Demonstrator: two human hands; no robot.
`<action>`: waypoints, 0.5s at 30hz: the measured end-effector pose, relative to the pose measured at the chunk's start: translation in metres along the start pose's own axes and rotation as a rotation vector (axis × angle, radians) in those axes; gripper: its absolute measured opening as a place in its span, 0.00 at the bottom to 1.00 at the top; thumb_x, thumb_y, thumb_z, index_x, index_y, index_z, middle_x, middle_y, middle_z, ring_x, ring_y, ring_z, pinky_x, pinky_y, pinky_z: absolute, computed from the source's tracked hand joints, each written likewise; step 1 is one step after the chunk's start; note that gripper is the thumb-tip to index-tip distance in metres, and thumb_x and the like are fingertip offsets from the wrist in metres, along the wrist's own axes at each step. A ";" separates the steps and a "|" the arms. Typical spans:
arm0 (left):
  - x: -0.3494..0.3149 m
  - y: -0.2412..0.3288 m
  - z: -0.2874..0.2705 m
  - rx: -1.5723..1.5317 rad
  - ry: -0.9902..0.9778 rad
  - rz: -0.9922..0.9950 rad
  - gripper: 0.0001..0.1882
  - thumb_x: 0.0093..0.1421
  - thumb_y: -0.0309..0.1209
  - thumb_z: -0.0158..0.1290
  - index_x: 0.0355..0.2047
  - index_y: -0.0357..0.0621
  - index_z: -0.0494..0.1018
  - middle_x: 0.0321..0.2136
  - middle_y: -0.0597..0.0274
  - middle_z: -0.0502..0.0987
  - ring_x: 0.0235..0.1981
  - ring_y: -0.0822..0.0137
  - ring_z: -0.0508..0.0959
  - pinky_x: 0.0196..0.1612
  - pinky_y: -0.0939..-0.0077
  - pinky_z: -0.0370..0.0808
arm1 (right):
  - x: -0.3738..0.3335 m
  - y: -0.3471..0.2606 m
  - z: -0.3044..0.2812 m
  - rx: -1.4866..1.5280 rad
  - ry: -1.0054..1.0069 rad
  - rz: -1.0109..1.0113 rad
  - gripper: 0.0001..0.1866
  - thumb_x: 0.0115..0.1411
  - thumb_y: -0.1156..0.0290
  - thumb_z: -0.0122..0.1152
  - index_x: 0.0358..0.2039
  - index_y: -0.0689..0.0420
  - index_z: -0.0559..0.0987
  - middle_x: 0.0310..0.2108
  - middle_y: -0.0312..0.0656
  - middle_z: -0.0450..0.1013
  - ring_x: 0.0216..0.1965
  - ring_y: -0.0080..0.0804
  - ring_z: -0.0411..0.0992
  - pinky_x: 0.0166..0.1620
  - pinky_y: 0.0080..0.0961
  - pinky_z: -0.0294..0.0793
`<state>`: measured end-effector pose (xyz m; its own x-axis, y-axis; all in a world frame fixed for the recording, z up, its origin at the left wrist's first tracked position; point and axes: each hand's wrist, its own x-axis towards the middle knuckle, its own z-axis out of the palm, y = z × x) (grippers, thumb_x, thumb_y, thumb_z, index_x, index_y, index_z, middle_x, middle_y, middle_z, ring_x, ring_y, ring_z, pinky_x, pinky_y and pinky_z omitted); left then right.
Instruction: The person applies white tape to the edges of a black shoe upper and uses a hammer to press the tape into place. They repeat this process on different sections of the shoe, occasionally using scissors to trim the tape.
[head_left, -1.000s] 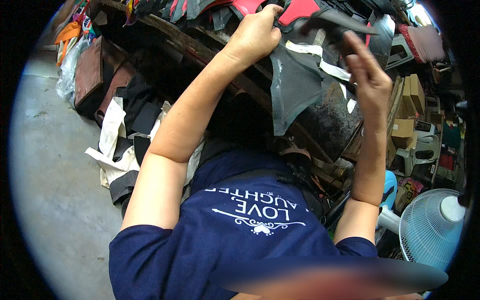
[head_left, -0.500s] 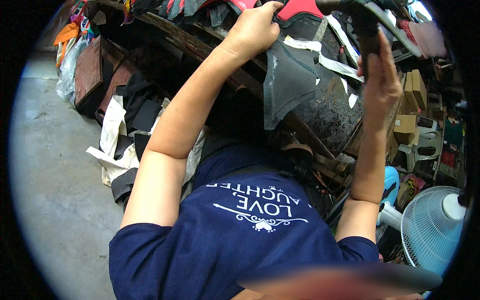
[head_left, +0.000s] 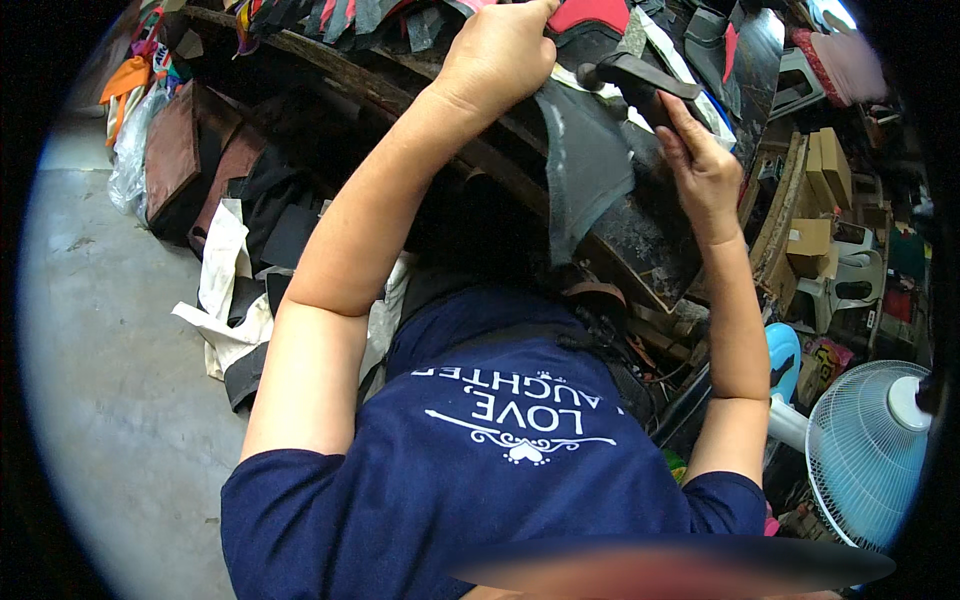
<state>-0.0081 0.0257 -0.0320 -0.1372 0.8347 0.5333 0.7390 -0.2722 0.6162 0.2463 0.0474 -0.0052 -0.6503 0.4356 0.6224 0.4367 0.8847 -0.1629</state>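
My left hand (head_left: 492, 55) reaches up to the cluttered workbench (head_left: 640, 250) and curls its fingers over the top of a dark grey leather piece (head_left: 585, 165) that hangs down over the bench's front. A red piece (head_left: 590, 15) lies just beyond the hand. My right hand (head_left: 703, 165) grips a dark hammer-like tool (head_left: 640, 80), whose head sits against the leather to the right of my left hand. My navy shirt (head_left: 480, 470) fills the lower middle.
Leather scraps in several colours (head_left: 330, 15) line the bench's far edge. Brown boards (head_left: 175, 150) and white cloths (head_left: 225, 290) lie on the grey concrete floor (head_left: 100, 380) at left. Cardboard boxes (head_left: 815, 170) and a white fan (head_left: 865, 450) stand at right.
My right hand swung the tool up high, then brought it down onto the leather. My left hand stayed on the top of the piece.
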 end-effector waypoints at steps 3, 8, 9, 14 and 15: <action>-0.002 0.007 -0.002 0.067 -0.010 -0.021 0.21 0.51 0.22 0.45 0.46 0.30 0.74 0.30 0.33 0.77 0.34 0.42 0.80 0.40 0.54 0.76 | 0.002 0.004 -0.014 -0.146 -0.152 0.199 0.20 0.59 0.70 0.64 0.53 0.53 0.78 0.41 0.47 0.79 0.39 0.29 0.79 0.41 0.22 0.77; 0.002 0.009 -0.006 0.071 -0.022 0.011 0.20 0.51 0.22 0.45 0.45 0.30 0.74 0.28 0.33 0.77 0.33 0.41 0.80 0.39 0.53 0.76 | -0.005 0.009 -0.014 0.395 0.246 0.291 0.23 0.61 0.75 0.61 0.57 0.46 0.76 0.39 0.38 0.81 0.33 0.25 0.78 0.33 0.23 0.76; 0.003 0.009 -0.006 0.079 -0.017 0.025 0.20 0.51 0.22 0.46 0.45 0.30 0.74 0.28 0.34 0.77 0.33 0.41 0.80 0.39 0.53 0.76 | -0.005 0.010 -0.006 0.306 0.136 0.232 0.23 0.61 0.70 0.61 0.58 0.43 0.75 0.40 0.41 0.80 0.34 0.30 0.79 0.33 0.25 0.77; 0.001 0.007 -0.007 0.066 0.006 -0.004 0.21 0.51 0.22 0.46 0.46 0.31 0.74 0.29 0.33 0.77 0.34 0.42 0.80 0.40 0.54 0.76 | 0.000 0.015 -0.007 -0.028 -0.097 0.228 0.19 0.61 0.58 0.61 0.54 0.36 0.77 0.42 0.40 0.79 0.38 0.35 0.80 0.38 0.26 0.77; 0.001 0.007 -0.008 0.072 -0.005 -0.004 0.21 0.51 0.22 0.46 0.46 0.31 0.74 0.30 0.33 0.77 0.34 0.42 0.80 0.40 0.54 0.76 | 0.002 0.015 -0.013 0.034 -0.045 0.242 0.18 0.61 0.58 0.61 0.53 0.37 0.78 0.42 0.40 0.79 0.38 0.34 0.80 0.38 0.26 0.77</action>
<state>-0.0084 0.0212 -0.0229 -0.1368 0.8383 0.5277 0.7842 -0.2338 0.5748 0.2593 0.0599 0.0034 -0.5568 0.6417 0.5275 0.5622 0.7586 -0.3293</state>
